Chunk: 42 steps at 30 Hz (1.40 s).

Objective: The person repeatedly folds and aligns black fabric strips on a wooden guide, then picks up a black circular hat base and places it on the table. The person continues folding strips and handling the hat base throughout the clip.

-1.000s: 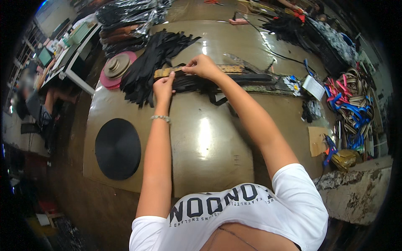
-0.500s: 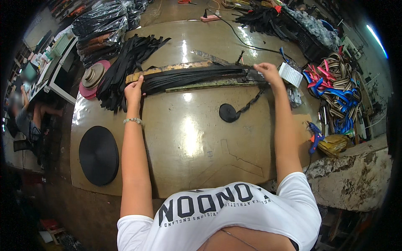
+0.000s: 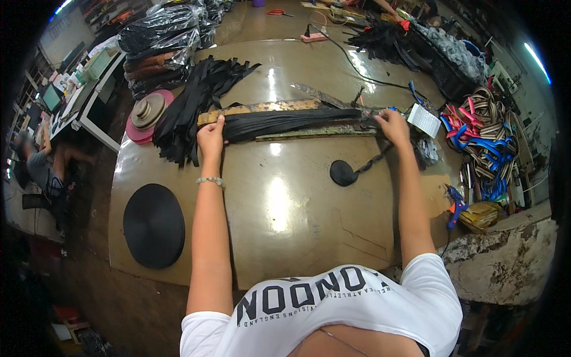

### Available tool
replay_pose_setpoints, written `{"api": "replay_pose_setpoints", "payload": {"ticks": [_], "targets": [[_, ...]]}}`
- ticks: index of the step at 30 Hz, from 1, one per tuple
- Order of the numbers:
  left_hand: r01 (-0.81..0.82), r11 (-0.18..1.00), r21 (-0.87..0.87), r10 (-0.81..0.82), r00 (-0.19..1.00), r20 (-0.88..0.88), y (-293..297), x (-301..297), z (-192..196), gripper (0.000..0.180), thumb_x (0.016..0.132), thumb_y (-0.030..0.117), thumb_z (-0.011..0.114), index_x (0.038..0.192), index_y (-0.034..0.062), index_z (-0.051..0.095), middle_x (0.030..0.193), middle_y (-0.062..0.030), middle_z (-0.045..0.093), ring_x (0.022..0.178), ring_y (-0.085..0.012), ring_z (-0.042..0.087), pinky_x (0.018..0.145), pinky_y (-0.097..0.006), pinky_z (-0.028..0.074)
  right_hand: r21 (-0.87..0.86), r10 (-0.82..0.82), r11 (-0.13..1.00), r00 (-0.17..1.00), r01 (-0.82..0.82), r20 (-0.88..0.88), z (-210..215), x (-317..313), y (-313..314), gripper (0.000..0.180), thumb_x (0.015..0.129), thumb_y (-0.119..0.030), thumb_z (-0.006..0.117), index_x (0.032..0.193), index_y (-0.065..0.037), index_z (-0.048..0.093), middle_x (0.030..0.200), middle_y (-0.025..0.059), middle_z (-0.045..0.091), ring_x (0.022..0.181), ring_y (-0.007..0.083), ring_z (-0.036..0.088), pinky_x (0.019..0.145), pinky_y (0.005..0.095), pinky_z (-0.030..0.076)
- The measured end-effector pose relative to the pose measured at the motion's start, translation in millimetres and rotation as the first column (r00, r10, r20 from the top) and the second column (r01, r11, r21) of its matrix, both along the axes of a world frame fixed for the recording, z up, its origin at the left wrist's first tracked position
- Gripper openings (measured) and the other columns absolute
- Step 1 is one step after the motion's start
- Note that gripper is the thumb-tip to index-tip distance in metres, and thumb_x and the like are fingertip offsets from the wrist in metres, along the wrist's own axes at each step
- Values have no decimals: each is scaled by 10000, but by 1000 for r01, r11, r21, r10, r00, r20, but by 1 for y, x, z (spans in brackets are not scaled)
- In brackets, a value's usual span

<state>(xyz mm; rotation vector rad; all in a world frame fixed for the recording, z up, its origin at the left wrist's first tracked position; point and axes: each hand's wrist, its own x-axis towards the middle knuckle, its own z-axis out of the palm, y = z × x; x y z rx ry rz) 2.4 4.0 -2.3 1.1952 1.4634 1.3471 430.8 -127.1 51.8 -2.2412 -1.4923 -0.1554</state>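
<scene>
My left hand [image 3: 211, 140] pinches a black webbing strap at the left end of a worn yellow wooden bar [image 3: 262, 109], thumb on top. From there a bundle of black straps [image 3: 285, 123] runs along the bar to its right end. My right hand [image 3: 395, 128] is at that end, fingertips closed together beside a dark metal piece; what they hold is too small to make out. A heap of cut black straps [image 3: 193, 101] lies left of the bar. Nearer me is a small black coil [image 3: 343, 173], its twisted tail leading toward my right hand.
A large black webbing roll [image 3: 154, 226] lies front left, a pink-edged reel [image 3: 148, 114] behind it. Plastic-wrapped bundles [image 3: 163, 44] fill the back left. At right are a blue glue gun [image 3: 457, 205], colourful straps [image 3: 485, 140] and white paper [image 3: 424, 120]. A power cable [image 3: 351, 64] crosses the back.
The view has shifted, so the whole scene sits lower and further right. My right hand has come slightly nearer to me at the bar's end; my left keeps its pinch.
</scene>
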Motion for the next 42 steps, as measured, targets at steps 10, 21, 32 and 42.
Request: {"api": "replay_pose_setpoints", "payload": {"ticks": [10, 21, 32, 42], "targets": [[110, 993, 39, -106, 989, -108, -17, -9, 0, 287, 796, 251, 612, 773, -35, 589, 605, -48, 583, 450, -88, 500, 422, -240, 397, 298, 768, 573, 373, -764, -520, 46, -231, 86, 303, 816, -276, 608, 885, 18, 638, 734, 57, 628, 677, 104, 556, 612, 237, 438], [89, 994, -60, -91, 995, -33, -9, -4, 5, 386, 793, 402, 624, 739, 20, 617, 567, 24, 516, 458, -58, 440, 413, -209, 344, 181, 641, 759, 671, -625, -374, -18, -296, 151, 244, 685, -226, 649, 767, 4, 657, 741, 210, 621, 717, 339, 618, 686, 388, 488], [17, 998, -61, -27, 988, -153, -1, -8, 2, 413, 750, 375, 678, 773, -36, 649, 575, -1, 527, 505, -73, 428, 477, -235, 350, 37, 572, 735, 590, -677, -569, 93, -96, 3, 354, 757, -340, 676, 738, 12, 640, 612, 13, 558, 567, 87, 476, 503, 244, 380], [15, 996, -84, -23, 995, -94, -7, -2, 10, 345, 769, 341, 674, 723, 3, 628, 530, 36, 462, 424, -48, 355, 396, -216, 259, 78, 143, 988, 615, -132, -775, 20, 33, 17, 305, 729, -354, 698, 714, -55, 639, 595, -28, 512, 520, 75, 423, 465, 234, 324]]}}
